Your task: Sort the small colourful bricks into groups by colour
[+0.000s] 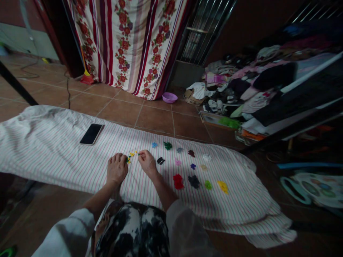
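Note:
On a striped cloth (pixel 66 153), my left hand (pixel 117 168) rests with its fingers curled down, beside a little cluster of yellow and green pieces (pixel 129 157). What its fingertips hold, if anything, is hidden. My right hand (pixel 147 163) is on the other side of the cluster, thumb and forefinger pinched on a tiny, dark greenish piece. Sorted heaps of small pieces lie to the right: black (pixel 160 160), light blue (pixel 154 145), dark green (pixel 167 145), pink (pixel 178 161), red (pixel 178 181), dark grey (pixel 193 181), lime green (pixel 208 184) and yellow (pixel 223 186).
A phone (pixel 91 134) lies on the cloth left of my hands. Beyond, on the tiled floor, are a purple basin (pixel 169 97) and a red dustpan (pixel 87 77) by a floral curtain (pixel 123 43). Piled clothes (pixel 241 78) fill the right side, near a pale blue plastic stool (pixel 318 189).

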`<state>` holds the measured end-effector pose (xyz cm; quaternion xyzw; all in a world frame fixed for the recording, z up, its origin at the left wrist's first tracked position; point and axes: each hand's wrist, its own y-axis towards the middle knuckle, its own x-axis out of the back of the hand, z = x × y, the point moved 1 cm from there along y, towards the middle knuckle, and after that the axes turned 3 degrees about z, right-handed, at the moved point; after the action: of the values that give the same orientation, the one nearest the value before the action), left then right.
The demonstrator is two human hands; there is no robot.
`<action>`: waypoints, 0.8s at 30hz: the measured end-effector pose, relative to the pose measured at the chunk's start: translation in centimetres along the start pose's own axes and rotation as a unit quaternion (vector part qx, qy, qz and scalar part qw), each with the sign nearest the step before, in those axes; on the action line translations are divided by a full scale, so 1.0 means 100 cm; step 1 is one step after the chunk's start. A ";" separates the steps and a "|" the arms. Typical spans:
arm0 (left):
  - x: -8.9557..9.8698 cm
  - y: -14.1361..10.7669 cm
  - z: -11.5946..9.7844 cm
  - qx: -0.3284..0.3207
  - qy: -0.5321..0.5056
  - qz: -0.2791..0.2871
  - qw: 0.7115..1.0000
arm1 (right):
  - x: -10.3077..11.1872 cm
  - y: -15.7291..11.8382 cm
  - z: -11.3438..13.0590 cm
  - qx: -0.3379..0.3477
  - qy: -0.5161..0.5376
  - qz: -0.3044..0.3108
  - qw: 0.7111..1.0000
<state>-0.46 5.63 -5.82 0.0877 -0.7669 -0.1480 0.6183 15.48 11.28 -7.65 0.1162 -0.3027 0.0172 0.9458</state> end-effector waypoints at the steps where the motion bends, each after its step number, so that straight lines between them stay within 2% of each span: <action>1: 0.000 0.000 0.000 -0.001 -0.002 0.000 1.000 | 0.007 0.004 -0.005 -0.005 0.008 -0.013 1.000; 4: -0.001 0.000 0.000 -0.003 -0.007 -0.001 1.000 | 0.034 0.017 -0.024 -0.033 0.013 -0.061 0.998; 9: -0.003 -0.001 0.002 -0.003 -0.007 -0.005 1.000 | 0.083 0.037 -0.061 -0.107 -0.037 -0.135 0.984; 12: -0.002 -0.001 0.002 -0.005 -0.005 -0.004 1.000 | 0.104 0.045 -0.080 -0.145 -0.065 -0.169 0.973; 16: -0.001 0.000 0.001 -0.006 -0.004 -0.001 1.000 | 0.116 0.053 -0.097 -0.171 -0.108 -0.186 0.962; 24: -0.004 0.000 0.001 -0.004 -0.001 -0.003 1.000 | 0.117 0.062 -0.117 -0.188 -0.156 -0.163 0.956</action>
<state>-0.52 5.74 -6.17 0.0870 -0.7666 -0.1531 0.6175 31.03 19.54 -8.91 -0.0144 -0.4214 -0.2129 0.8814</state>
